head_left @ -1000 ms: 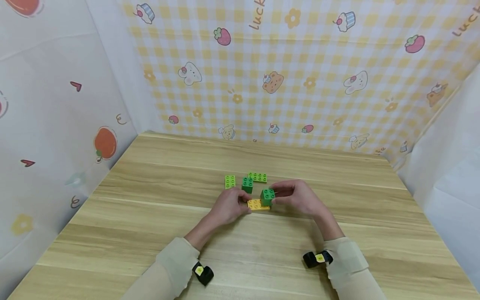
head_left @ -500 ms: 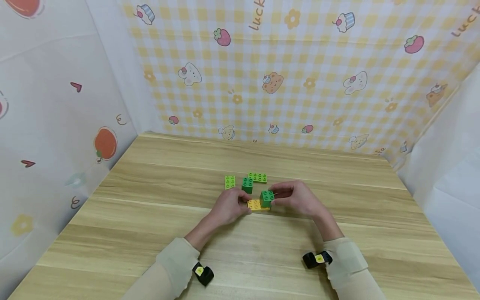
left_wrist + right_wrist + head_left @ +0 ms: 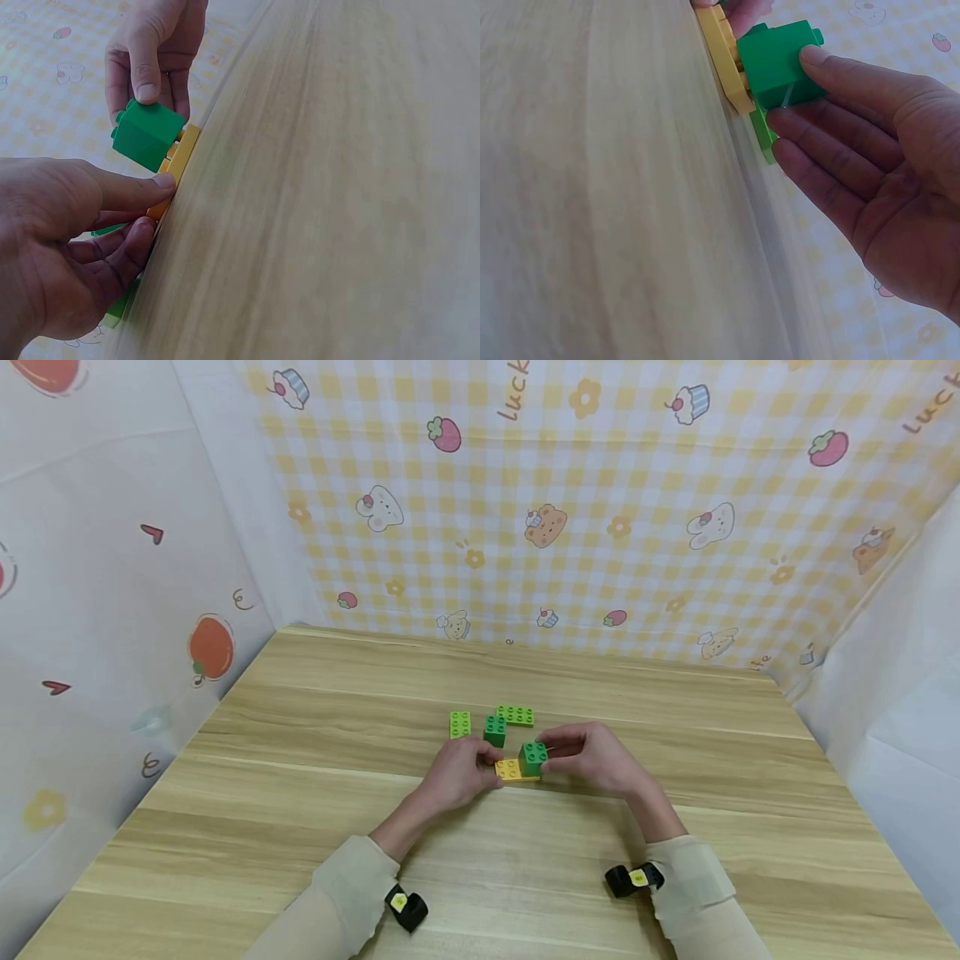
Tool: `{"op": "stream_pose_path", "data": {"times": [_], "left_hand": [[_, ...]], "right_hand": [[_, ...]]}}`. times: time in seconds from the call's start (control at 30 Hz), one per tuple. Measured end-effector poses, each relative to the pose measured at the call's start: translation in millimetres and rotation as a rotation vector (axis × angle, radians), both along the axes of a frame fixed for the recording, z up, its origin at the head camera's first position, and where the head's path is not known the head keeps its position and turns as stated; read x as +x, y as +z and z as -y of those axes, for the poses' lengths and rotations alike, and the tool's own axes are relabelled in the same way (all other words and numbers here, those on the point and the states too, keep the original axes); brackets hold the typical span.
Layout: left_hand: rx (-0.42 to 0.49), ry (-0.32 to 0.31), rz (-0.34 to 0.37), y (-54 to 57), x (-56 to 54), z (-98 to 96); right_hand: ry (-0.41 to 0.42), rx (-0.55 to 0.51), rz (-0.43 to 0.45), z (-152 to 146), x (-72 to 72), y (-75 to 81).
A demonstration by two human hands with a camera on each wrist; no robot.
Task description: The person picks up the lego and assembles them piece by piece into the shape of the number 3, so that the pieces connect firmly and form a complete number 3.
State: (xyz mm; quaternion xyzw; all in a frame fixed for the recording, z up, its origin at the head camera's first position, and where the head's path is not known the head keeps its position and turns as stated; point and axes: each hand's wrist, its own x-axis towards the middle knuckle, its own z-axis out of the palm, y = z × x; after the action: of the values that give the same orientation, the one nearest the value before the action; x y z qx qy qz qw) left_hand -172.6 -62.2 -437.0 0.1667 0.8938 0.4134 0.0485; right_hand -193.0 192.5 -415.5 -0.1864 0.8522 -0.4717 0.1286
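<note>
My left hand (image 3: 456, 773) pinches the left end of a flat yellow building brick (image 3: 507, 769) lying on the table, thumb at its near side. A tall dark green building brick (image 3: 533, 758) is held between the thumb and fingers of my right hand (image 3: 597, 757). That green brick (image 3: 148, 133) stands over the right-hand studs of the yellow brick (image 3: 184, 154), slightly tilted against it in the left wrist view. Several yellow studs show beneath and beside it. From the right wrist view, my right thumb presses one face of the green brick (image 3: 778, 64).
Just behind my hands stands another dark green brick (image 3: 495, 730). Two flat light green bricks lie near it, one light green brick (image 3: 460, 724) to its left and a longer light green brick (image 3: 516, 716) behind. The wooden table (image 3: 510, 877) meets patterned cloth walls at the back and sides.
The dark green brick in my right hand has come down a little and shifted slightly left over the yellow brick. My left hand and the yellow brick have stayed in place.
</note>
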Motion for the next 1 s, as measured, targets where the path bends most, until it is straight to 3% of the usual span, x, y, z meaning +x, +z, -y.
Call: {"op": "stream_pose_path", "data": {"times": [1.0], "left_hand": [[0.003, 0.0, -0.009, -1.0, -1.0, -0.2]], "right_hand": [[-0.001, -0.019, 0.02, 2.6, 0.4, 0.0]]}}
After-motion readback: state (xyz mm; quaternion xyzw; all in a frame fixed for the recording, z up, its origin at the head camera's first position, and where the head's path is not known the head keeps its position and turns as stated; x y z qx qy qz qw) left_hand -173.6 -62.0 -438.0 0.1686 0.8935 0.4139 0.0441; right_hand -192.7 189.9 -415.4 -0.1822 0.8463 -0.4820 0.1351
